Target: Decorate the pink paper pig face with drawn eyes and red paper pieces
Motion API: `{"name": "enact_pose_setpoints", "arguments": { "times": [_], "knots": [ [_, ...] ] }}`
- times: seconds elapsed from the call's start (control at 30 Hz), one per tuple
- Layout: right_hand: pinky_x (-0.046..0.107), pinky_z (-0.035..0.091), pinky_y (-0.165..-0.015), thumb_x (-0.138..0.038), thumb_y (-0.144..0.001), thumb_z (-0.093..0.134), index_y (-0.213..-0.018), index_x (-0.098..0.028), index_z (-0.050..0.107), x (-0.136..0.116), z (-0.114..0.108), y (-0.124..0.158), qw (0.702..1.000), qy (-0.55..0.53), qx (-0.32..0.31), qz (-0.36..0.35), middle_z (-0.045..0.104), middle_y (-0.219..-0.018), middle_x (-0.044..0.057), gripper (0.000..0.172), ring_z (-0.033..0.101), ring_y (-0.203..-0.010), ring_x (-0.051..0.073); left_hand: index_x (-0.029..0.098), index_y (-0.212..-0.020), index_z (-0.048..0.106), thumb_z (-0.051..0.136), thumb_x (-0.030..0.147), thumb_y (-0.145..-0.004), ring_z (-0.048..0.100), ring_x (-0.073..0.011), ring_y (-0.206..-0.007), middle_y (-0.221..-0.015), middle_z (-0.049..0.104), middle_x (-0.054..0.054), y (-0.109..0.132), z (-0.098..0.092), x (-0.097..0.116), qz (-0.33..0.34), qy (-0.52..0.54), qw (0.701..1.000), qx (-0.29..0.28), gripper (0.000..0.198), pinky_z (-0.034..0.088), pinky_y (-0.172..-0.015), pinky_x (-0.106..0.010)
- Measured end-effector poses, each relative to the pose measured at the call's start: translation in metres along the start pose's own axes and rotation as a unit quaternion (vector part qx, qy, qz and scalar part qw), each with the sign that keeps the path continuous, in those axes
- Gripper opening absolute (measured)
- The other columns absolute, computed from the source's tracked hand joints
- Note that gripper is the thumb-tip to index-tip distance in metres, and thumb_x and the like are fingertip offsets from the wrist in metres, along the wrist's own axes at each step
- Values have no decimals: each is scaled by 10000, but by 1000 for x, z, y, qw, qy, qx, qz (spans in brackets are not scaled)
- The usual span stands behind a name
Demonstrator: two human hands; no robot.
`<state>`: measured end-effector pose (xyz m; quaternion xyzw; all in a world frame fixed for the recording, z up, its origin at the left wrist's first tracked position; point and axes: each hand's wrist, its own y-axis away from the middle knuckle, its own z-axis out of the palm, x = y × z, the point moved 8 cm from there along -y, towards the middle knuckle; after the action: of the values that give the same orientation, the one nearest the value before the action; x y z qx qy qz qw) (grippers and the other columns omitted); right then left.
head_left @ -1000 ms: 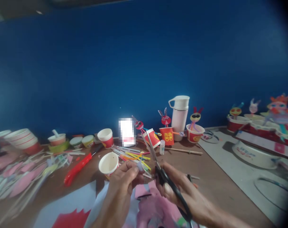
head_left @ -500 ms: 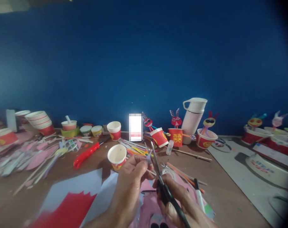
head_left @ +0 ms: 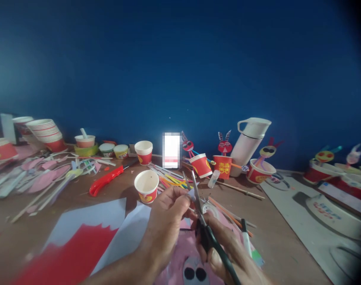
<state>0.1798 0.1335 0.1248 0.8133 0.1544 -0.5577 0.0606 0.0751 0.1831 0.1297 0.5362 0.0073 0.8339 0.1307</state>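
My right hand [head_left: 224, 247] is wrapped round the black handles of a pair of scissors [head_left: 199, 208], whose metal blades point up and away from me, slightly apart. Between the thumb and fingers of my left hand [head_left: 171, 213], a small pale piece of paper [head_left: 191, 194] is pinched right beside the blades. Most of that piece is hidden by my fingers. Beneath both hands lies a pink sheet [head_left: 184, 247] bearing a grey shape with two black ovals [head_left: 195, 274]. An empty paper cup [head_left: 146, 187] stands just beyond my left hand.
Red and white paper sheets [head_left: 88, 241] lie at the left front. Behind them are a red-handled cutter [head_left: 107, 180], paper scraps [head_left: 43, 176] and stacked cups [head_left: 48, 134]. Cup figures [head_left: 222, 166] and a white flask [head_left: 248, 144] stand along the blue wall. A marker [head_left: 246, 237] rests right of my hands.
The view has tilted and shifted a little. My left hand still pinches the pale piece beside the scissors, and the blades look slightly closer together.
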Motion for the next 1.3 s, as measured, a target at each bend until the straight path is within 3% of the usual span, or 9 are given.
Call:
{"name": "enact_pose_setpoints", "arguments": {
  "times": [0.2, 0.33, 0.5, 0.7, 0.83, 1.0, 1.17, 1.3],
  "knots": [
    [399, 493, -790, -681, -704, 571, -1239, -319, 515, 6, 1, 2, 1000, -5, -4, 19, 598, -1000, 100, 648, 569, -870, 299, 156, -682, 543, 575, 209, -732, 531, -99, -548, -611, 615, 1, -1, 0, 1, -1, -19, 1000, -3, 80, 434, -521, -210],
    [416, 472, -819, -691, -733, 519, -1186, -308, 552, 5, -1, 3, 1000, 8, 24, 17, 598, -969, 95, 594, 561, -879, 303, 157, -700, 538, 570, 199, -731, 525, -98, -546, -611, 603, 10, -1, -1, -1, -3, -24, 1000, -2, 62, 432, -516, -211],
    [381, 486, -741, -698, -755, 478, -1106, -294, 587, 1, 0, 3, 999, 3, 41, 5, 587, -857, 74, 545, 565, -792, 272, 157, -711, 534, 565, 197, -750, 535, -99, -550, -616, 587, 20, 1, -2, -3, -3, -25, 1000, -7, 64, 446, -532, -219],
    [401, 485, -785, -668, -735, 544, -1089, -282, 594, 10, -1, 6, 998, -10, 54, 19, 593, -936, 91, 526, 578, -840, 291, 159, -725, 521, 566, 213, -767, 530, -103, -546, -639, 582, 18, -1, 2, -2, 1, -14, 1000, -27, 82, 437, -512, -225],
    [364, 524, -700, -654, -734, 566, -1128, -255, 562, 18, 3, 7, 997, -52, 56, 27, 596, -960, 101, 560, 602, -775, 254, 162, -726, 517, 541, 196, -772, 536, -113, -558, -650, 578, 17, -2, 3, -1, 9, -14, 999, -36, 62, 436, -507, -235],
    [311, 532, -612, -625, -766, 555, -1133, -239, 545, 25, 8, 8, 995, -79, 54, 24, 604, -830, 68, 533, 594, -674, 203, 163, -730, 516, 528, 191, -779, 553, -125, -556, -650, 583, 14, -1, 5, -1, 8, -10, 999, -48, 59, 437, -511, -252],
    [303, 517, -634, -598, -774, 569, -1068, -231, 593, 18, 1, 8, 991, -73, 110, -7, 611, -873, 71, 470, 590, -703, 193, 150, -723, 533, 530, 186, -780, 567, -132, -561, -646, 596, 5, 0, 5, -1, 6, -9, 999, -48, 67, 438, -508, -256],
    [279, 485, -646, -582, -795, 557, -1026, -229, 606, 10, 2, 5, 993, -69, 92, -20, 610, -828, 51, 424, 575, -701, 172, 159, -691, 520, 533, 204, -788, 568, -132, -551, -635, 597, 9, 0, 5, -2, 8, 7, 998, -56, 108, 437, -494, -254]
  ]
}}
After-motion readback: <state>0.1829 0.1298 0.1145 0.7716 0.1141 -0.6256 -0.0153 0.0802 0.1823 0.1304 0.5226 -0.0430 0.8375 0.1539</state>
